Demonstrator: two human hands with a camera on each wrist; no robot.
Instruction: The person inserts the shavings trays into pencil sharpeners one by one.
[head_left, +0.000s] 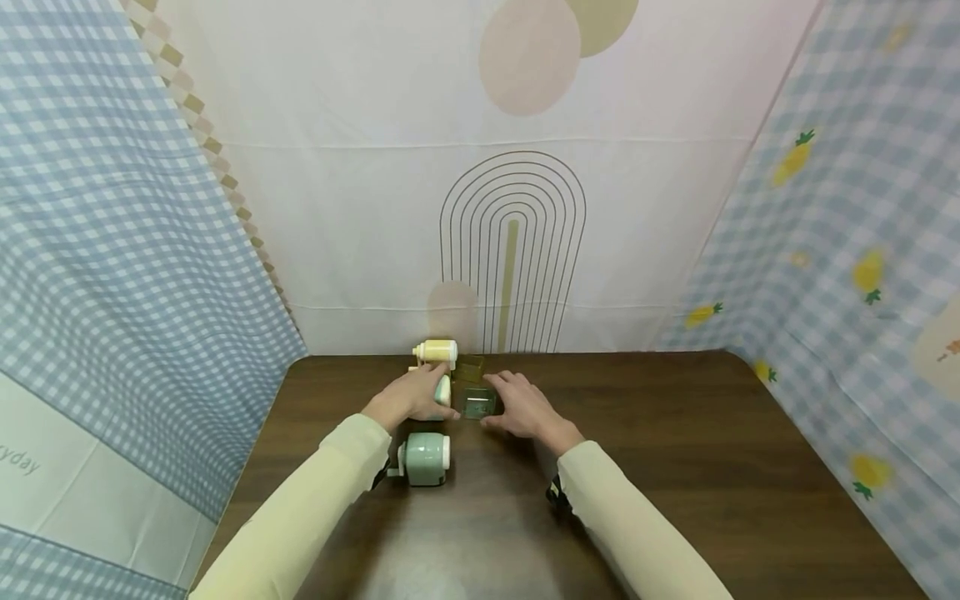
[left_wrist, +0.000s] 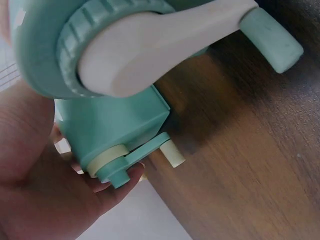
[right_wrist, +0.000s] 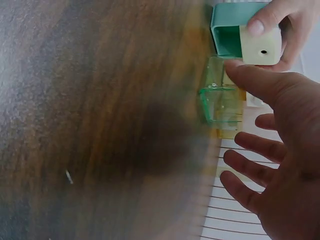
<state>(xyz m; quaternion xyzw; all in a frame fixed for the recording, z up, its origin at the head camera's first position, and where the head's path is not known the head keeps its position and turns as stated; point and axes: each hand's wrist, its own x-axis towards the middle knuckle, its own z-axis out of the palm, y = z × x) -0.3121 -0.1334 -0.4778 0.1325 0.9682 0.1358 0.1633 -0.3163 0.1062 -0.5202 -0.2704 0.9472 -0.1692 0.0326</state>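
Observation:
My left hand grips a small mint green pencil sharpener standing on the dark wooden table. In the left wrist view the fingers curl under its body. In the right wrist view its cream front with the pencil hole faces the camera, under the left thumb. Just right of it lies a clear green plastic drawer. My right hand is beside the drawer, fingers spread and straight, the thumb at its upper edge, holding nothing.
A second mint green sharpener with a white crank stands nearer to me by my left forearm. A yellow sharpener and a clear yellowish drawer sit at the table's back edge. Cloth walls enclose three sides.

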